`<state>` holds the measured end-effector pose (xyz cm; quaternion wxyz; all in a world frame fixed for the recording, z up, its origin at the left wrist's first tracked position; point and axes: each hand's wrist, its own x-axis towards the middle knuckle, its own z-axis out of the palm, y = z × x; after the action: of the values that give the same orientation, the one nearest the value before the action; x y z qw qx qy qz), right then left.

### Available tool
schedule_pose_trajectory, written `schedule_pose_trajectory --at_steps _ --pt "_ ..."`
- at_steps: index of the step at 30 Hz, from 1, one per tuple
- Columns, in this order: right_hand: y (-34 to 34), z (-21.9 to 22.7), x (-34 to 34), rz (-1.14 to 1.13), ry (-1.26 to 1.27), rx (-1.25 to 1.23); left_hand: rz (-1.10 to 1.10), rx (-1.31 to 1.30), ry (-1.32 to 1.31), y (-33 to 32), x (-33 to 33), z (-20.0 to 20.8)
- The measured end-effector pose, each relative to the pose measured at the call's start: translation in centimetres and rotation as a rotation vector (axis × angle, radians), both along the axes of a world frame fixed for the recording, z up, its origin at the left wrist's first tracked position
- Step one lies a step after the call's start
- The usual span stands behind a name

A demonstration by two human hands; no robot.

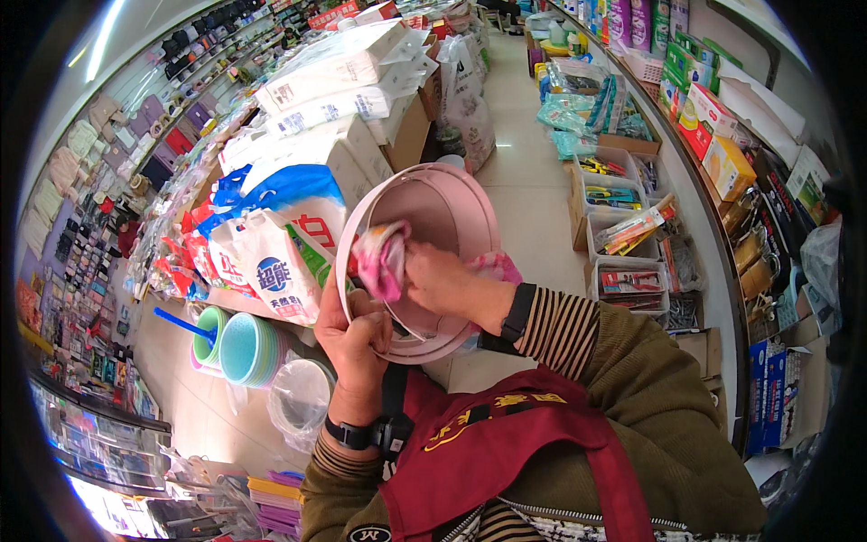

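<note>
Both hands are busy up front, the left hand (358, 348) clamped on a rim, the right hand (447, 282) closed round a bunched wad, with a big stack of white packs (339, 72) beyond to the left. There's the pink bin (461, 217), held up before the body, mouth toward us, its lower left edge gripped; nested buckets (242, 348) stand left, and the pink cloth (385, 260) fills the right hand's grip at the bin's mouth!
</note>
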<state>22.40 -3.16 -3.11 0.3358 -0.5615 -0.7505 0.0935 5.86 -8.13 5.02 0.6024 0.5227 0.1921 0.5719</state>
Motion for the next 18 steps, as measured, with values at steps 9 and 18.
schedule_pose_trajectory --at_steps 9,18 --pt "-2.5 8.7 4.6 0.439 -0.204 -0.559 0.038 -0.031 -0.002 2.8 -1.8 -2.2" --pt "-2.9 4.5 2.9 -0.225 -0.242 0.24 0.007 -0.008 -0.033 1.2 -0.5 -0.2"
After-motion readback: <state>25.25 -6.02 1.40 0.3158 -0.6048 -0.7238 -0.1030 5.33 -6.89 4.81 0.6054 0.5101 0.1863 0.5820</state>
